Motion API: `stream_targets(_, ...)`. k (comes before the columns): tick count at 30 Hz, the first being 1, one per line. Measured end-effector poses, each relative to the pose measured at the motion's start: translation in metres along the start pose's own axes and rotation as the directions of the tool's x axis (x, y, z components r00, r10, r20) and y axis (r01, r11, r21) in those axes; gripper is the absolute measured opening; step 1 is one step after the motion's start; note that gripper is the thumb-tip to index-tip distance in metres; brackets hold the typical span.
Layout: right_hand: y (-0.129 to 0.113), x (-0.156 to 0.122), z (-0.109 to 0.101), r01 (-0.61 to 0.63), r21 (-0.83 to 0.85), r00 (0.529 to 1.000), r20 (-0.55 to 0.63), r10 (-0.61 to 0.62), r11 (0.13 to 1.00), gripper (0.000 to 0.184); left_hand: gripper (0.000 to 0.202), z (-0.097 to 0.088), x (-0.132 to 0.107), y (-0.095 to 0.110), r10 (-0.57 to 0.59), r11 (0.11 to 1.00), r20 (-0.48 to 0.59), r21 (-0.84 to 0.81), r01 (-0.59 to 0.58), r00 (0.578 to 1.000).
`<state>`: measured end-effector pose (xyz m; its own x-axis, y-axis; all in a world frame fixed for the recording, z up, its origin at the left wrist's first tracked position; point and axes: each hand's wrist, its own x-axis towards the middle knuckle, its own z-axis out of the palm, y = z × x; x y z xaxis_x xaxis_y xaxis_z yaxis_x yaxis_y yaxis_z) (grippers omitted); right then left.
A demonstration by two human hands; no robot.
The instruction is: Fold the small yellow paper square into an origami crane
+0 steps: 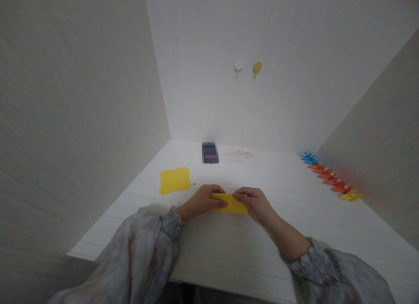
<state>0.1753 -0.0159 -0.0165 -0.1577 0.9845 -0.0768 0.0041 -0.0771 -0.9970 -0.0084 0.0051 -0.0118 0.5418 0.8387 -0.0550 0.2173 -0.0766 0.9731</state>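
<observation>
A folded yellow paper (233, 205) lies on the white table (229, 251) in front of me. My left hand (203, 200) pinches its left end, thumb on top, a ring on one finger. My right hand (255, 201) pinches its upper right edge with the fingers curled. Both hands rest on the table top, and the paper spans the gap between them.
A stack of flat yellow paper sheets (174, 180) lies to the left. A dark small box (210, 153) stands near the back wall. A row of folded paper figures (330, 177), blue, orange and yellow, runs along the right wall. Two small hooks (248, 68) hang on the back wall.
</observation>
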Motion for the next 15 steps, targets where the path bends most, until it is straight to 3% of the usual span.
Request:
stream_targets(6,-0.003,-0.001,0.000,-0.038,-0.016,0.999,0.017,0.038,0.999,0.026,0.031,-0.001,0.000,0.000,-0.006,1.000,-0.002,0.010,0.006,1.000)
stream_targets(15,-0.019,-0.004,-0.004,-0.038,-0.056,0.998,-0.045,0.035,0.998,0.025,0.033,-0.001,0.000,0.003,-0.052,0.988,0.008,-0.144,0.053,0.999)
